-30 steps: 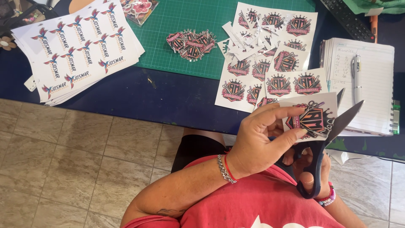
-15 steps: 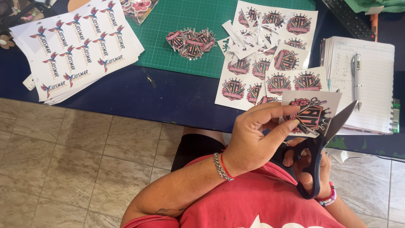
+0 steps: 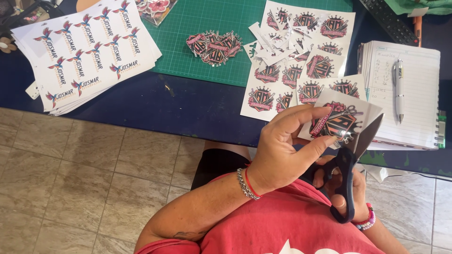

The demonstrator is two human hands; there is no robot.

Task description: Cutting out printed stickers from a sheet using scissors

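The left hand [image 3: 282,153] pinches a printed sticker cutout [image 3: 341,120] just off the tabletop's near edge, held flat so the black scissors [image 3: 351,162], gripped in the right hand [image 3: 346,190], can trim its white border with blades parted.

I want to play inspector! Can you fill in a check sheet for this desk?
Surface: dark blue table with a green cutting mat.
Job's things: sticker piece; scissors, blades open.
Clutter: cut stickers, sticker sheets, scraps, notebook with pen, keyboard.
Hands: left hand pinches the piece; right hand works the scissors.
Cables: nothing seen.
Surroundings: tiled floor.
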